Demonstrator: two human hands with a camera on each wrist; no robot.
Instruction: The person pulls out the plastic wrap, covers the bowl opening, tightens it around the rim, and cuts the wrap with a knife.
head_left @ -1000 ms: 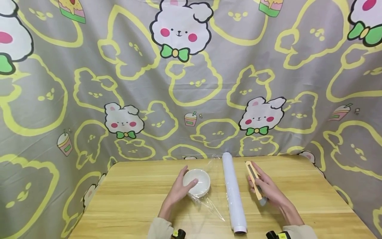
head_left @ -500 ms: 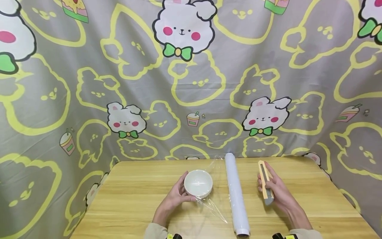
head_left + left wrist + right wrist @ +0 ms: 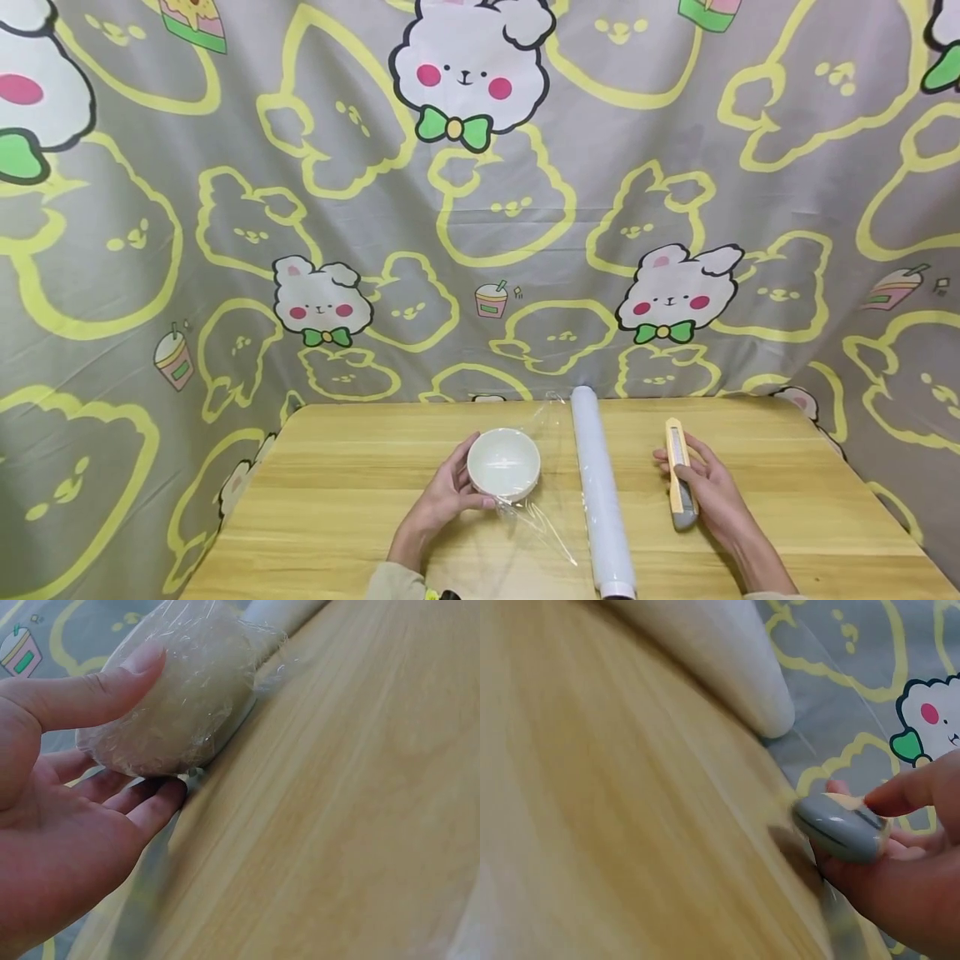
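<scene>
A small white bowl (image 3: pixel 504 463) has clear plastic wrap over its top, and loose wrap (image 3: pixel 546 527) trails off its front and right side. My left hand (image 3: pixel 441 502) holds the bowl from the left. In the left wrist view the thumb lies on the wrapped side of the bowl (image 3: pixel 184 697), with the fingers curled under its edge. Off to the right, my right hand (image 3: pixel 716 493) grips a yellow utility knife (image 3: pixel 677 471) with a grey end. That rounded grey end of the knife (image 3: pixel 840 829) points toward the right wrist camera; no blade shows.
A long roll of plastic wrap (image 3: pixel 602 492) lies front to back on the wooden table (image 3: pixel 337 500), between the two hands. Behind the table's far edge hangs a grey cloth (image 3: pixel 420 333) printed with cartoon bunnies, which also runs along both sides.
My right hand has moved right, away from the roll, and the knife now stands more upright in view. My left thumb has slid from the bowl's top to its front edge.
</scene>
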